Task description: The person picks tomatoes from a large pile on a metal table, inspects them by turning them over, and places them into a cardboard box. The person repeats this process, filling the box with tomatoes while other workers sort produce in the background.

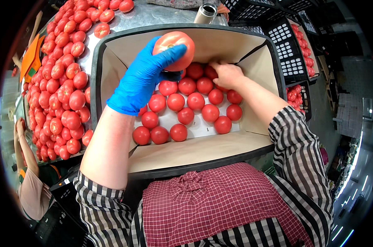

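Observation:
My left hand [143,74], in a blue glove, grips a large red tomato [179,47] above the left side of a paper-lined black crate [203,155]. The tomato's stem end faces up, with my thumb lying across it. Bare, my right hand [227,75] reaches down into the crate's far right part. Its fingers curl over a red tomato [210,73] in the back row, partly hidden by them. Several tomatoes [195,101] sit in rows on the pale crate bottom, with gaps between those nearest me.
A big heap of tomatoes [56,103] covers the metal table [133,18] on the left. Beyond the crate stands an open flask [205,13]. Black crates [286,51] with tomatoes are stacked at the right. Another person's arm [26,146] shows at the far left.

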The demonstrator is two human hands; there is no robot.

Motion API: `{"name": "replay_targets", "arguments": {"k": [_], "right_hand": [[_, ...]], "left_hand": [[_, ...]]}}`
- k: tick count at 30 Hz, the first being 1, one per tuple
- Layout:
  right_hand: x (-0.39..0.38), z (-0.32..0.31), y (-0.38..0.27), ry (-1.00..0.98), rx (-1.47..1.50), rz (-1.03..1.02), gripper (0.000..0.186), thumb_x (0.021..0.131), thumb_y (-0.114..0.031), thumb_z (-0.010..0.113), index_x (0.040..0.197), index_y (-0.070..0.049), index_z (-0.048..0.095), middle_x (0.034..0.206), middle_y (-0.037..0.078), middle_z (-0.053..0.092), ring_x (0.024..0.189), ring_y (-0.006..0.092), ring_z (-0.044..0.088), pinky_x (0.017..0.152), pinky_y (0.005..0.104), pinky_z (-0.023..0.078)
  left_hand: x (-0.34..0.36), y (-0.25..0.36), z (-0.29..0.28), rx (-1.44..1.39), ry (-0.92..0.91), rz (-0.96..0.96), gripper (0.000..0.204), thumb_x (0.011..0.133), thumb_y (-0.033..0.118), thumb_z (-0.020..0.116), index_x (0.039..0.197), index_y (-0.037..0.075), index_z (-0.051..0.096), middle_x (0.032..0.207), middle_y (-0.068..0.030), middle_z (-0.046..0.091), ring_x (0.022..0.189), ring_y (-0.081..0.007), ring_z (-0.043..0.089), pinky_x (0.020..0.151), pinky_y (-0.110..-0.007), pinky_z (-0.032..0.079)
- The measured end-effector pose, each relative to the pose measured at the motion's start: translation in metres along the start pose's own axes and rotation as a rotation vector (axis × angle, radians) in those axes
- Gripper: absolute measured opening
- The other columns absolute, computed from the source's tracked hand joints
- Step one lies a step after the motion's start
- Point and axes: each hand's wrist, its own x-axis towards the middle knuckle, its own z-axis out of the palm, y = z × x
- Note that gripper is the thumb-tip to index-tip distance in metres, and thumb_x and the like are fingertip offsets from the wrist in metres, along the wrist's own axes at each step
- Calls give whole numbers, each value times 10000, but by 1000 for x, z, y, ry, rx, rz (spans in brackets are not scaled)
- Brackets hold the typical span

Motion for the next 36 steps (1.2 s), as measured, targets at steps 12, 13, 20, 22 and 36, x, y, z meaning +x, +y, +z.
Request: {"name": "replay_targets", "arguments": {"k": [12, 13, 20, 22, 36], "right_hand": [[12, 13, -8, 51, -78, -22, 571, 759, -204, 654, 1311, -265, 520, 1099, 157, 633, 1053, 331, 621, 861, 452, 525], [9, 6, -8, 44, -43, 4, 598, 741, -228, 678, 1316, -264, 519, 1110, 149, 640, 1051, 325, 627, 872, 449, 524], [-20, -53, -16, -171, 1237, -96, 693, 795, -515, 687, 1308, -95, 486, 1031, 55, 630, 723, 107, 577, 551, 248, 447], [-37, -76, -31, -324, 1583, -107, 645, 816, -523, 657, 1287, -112, 497, 1006, 42, 626, 688, 110, 565, 533, 250, 424], [-43, -79, -54, -83, 1431, -221, 643, 1000, -584, 375, 1165, -11, 616, 1025, 75, 668, 912, 126, 619, 725, 278, 534]], "left_hand": [[4, 0, -10, -331, 48, -221, 548, 975, 490, 498, 1264, 24, 523, 1076, -187, 645, 776, -289, 687, 588, -383, 592], [4, 2, -9, -318, 41, -230, 556, 976, 500, 485, 1277, 34, 518, 1089, -182, 641, 792, -290, 684, 625, -390, 592], [6, 2, -3, -346, 100, -265, 530, 978, 502, 485, 1212, 33, 568, 1057, -165, 667, 901, -299, 685, 764, -458, 593], [8, -6, -13, -311, 78, -248, 463, 973, 449, 538, 1138, 22, 612, 1042, -152, 677, 929, -274, 680, 807, -433, 581], [-11, -11, 15, -137, -303, -333, 548, 925, 313, 654, 1372, 45, 485, 1284, -104, 576, 1137, -186, 591, 954, -326, 508]]}}
